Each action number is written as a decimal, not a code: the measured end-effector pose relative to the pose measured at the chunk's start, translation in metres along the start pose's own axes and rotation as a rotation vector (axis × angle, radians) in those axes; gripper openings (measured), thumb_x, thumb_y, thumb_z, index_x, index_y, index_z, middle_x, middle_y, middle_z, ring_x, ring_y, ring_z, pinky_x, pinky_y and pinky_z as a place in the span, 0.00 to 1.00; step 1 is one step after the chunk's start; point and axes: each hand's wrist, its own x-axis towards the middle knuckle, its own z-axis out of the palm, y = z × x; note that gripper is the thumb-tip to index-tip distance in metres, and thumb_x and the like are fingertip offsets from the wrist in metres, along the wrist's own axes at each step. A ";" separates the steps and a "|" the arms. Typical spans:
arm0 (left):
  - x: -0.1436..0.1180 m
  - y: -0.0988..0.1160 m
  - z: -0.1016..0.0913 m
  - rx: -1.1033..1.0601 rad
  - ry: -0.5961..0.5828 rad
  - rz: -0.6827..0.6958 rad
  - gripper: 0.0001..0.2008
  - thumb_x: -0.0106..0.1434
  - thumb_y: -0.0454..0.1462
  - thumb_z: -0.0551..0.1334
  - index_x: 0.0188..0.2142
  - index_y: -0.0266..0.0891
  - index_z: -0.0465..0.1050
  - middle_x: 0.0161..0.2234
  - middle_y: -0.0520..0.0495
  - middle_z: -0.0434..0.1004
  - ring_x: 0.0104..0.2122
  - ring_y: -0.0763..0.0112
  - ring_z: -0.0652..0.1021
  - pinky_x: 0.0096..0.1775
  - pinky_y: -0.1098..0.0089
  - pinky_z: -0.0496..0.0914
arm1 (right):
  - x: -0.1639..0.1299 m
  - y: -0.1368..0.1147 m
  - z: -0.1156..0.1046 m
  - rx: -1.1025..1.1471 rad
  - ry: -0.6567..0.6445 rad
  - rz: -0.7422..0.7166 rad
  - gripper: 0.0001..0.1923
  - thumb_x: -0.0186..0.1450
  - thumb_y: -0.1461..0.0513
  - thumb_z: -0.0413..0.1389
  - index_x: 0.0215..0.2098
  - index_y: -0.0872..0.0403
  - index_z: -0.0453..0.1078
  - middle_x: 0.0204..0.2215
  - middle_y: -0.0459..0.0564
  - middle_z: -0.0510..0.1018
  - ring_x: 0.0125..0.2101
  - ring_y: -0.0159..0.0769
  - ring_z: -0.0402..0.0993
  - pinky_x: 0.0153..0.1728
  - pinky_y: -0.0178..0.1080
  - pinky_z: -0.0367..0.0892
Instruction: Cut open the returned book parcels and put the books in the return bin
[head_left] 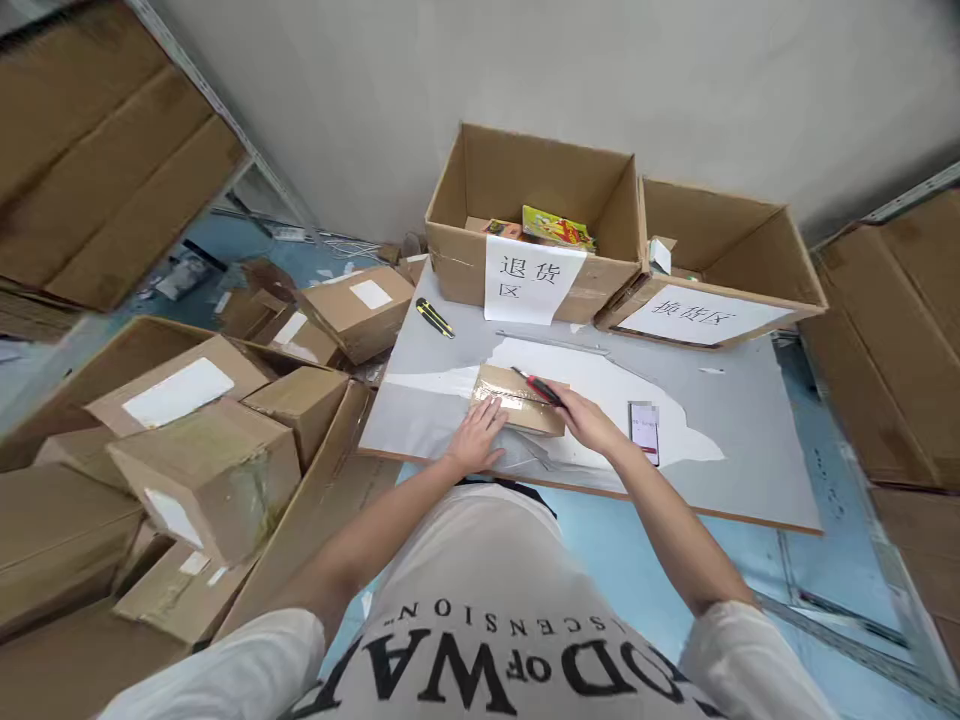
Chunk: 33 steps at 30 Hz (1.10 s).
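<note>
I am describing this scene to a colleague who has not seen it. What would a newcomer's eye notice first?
First, the small taped cardboard parcel at the middle of the grey table: the left hand presses on it while the right hand holds a red utility knife on its top. Behind stand two open cartons, the left carton with a white paper sign. Sealed boxes pile up at left.
</note>
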 end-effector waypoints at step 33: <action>0.001 0.000 -0.005 -0.038 -0.074 -0.019 0.43 0.51 0.49 0.64 0.62 0.35 0.52 0.66 0.35 0.43 0.65 0.49 0.44 0.61 0.51 0.44 | 0.075 -0.046 -0.001 -0.564 -0.459 -0.105 0.27 0.68 0.64 0.42 0.65 0.47 0.47 0.46 0.57 0.73 0.41 0.43 0.75 0.34 0.37 0.63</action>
